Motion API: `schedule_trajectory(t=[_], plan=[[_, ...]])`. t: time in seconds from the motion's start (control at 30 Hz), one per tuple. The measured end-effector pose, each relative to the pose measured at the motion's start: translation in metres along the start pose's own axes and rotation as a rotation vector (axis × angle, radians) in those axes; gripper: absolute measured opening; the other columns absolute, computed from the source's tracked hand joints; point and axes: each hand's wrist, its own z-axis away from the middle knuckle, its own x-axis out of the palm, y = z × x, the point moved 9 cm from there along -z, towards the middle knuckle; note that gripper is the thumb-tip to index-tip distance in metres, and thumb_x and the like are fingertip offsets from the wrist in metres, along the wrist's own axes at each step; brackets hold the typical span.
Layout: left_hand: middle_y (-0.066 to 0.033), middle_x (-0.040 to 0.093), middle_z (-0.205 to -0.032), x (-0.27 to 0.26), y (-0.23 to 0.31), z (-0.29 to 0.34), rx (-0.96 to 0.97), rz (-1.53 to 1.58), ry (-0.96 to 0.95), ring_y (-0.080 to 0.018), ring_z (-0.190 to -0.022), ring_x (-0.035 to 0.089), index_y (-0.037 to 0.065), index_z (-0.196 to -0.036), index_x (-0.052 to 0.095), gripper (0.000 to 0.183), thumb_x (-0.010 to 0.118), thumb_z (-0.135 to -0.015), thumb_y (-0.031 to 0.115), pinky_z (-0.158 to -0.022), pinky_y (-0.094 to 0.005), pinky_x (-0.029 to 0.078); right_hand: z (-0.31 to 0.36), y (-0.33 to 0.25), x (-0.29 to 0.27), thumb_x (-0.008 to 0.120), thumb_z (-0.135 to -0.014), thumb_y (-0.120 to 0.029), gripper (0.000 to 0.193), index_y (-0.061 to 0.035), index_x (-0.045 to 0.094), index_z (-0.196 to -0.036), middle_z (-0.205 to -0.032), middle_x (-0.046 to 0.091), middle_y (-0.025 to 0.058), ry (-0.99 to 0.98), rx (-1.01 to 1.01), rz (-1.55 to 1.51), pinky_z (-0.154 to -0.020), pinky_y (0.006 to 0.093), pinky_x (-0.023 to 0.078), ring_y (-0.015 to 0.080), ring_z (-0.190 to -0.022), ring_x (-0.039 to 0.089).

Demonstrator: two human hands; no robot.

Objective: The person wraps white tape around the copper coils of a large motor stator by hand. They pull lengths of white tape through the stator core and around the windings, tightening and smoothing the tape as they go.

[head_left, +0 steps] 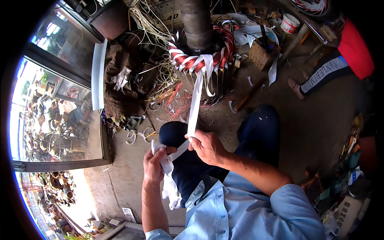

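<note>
A white cloth tape (195,106) runs from a motor rotor (202,82) down to my hands. The rotor stands upright, its thick dark shaft (195,24) pointing up, and its red copper windings (191,64) are wrapped with white bands. One loop of the tape goes over the winding ring. My right hand (207,148) pinches the tape above my knees. Lower and to the left, my left hand (154,165) is closed around the bunched tape, whose loose folds (171,192) hang beside my leg. A short slack span of tape joins the two hands.
Left of the rotor lie tangled pale wires (150,24) and a dark brown sack (118,80). A glass door (60,116) stands at the left. To the right are a wooden block (260,56), a white bucket (289,23) and another person's leg (324,74). Scraps litter the floor.
</note>
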Motion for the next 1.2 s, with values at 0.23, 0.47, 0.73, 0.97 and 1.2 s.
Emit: schedule_trajectory(t=[0.23, 0.47, 0.73, 0.97, 1.2], plan=[[-0.0003, 0.064, -0.076, 0.141, 0.038, -0.065, 0.153, -0.078, -0.260, -0.0068, -0.060, 0.051, 0.002, -0.098, 0.065, 0.026, 0.071, -0.096, 0.027, -0.051, -0.0242, 0.039, 0.013, -0.029, -0.009, 0.067, -0.090, -0.015, 0.014, -0.0038, 0.059, -0.085, -0.074, 0.065, 0.0148, -0.102, -0.225, 0.533, -0.064, 0.0461, 0.052, 0.0350, -0.071, 0.066], [0.0017, 0.062, -0.070, 0.112, 0.025, -0.058, 0.068, -0.077, -0.119, -0.0054, -0.056, 0.048, 0.007, -0.089, 0.066, 0.012, 0.068, -0.095, 0.017, -0.049, -0.0229, 0.035, -0.026, 0.011, -0.101, 0.075, -0.085, -0.017, 0.027, -0.0055, 0.062, -0.105, -0.091, 0.066, 0.0087, 0.390, -0.010, 0.322, -0.072, 0.0385, 0.053, 0.0259, -0.081, 0.066], [0.0015, 0.063, -0.072, 0.101, 0.023, -0.039, 0.092, -0.119, -0.100, -0.0057, -0.058, 0.048, 0.007, -0.089, 0.066, 0.015, 0.070, -0.096, 0.020, -0.053, -0.0233, 0.036, -0.095, 0.047, -0.113, 0.076, -0.082, -0.016, 0.020, -0.0072, 0.061, -0.090, -0.098, 0.061, 0.0114, 0.599, 0.038, 0.663, -0.081, 0.0464, 0.049, 0.0334, -0.096, 0.060], [0.0010, 0.063, -0.072, 0.086, 0.020, -0.031, 0.138, -0.128, -0.040, -0.0075, -0.066, 0.054, 0.004, -0.091, 0.065, 0.016, 0.068, -0.097, 0.019, -0.061, -0.0247, 0.042, -0.071, 0.000, -0.133, 0.055, -0.102, -0.012, 0.018, 0.0022, 0.053, -0.113, -0.079, 0.068, 0.0073, 0.359, -0.060, 0.007, -0.066, 0.0262, 0.051, 0.0104, -0.070, 0.064], [0.0015, 0.062, -0.072, 0.098, 0.064, -0.011, 0.353, -0.166, -0.035, -0.0075, -0.065, 0.055, 0.003, -0.090, 0.066, 0.022, 0.071, -0.097, 0.024, -0.060, -0.0252, 0.045, -0.092, -0.100, -0.144, 0.052, -0.103, -0.010, 0.025, 0.0028, 0.054, -0.125, -0.091, 0.072, 0.0104, 0.026, -0.219, 0.111, -0.075, 0.0267, 0.052, 0.0126, -0.082, 0.066]])
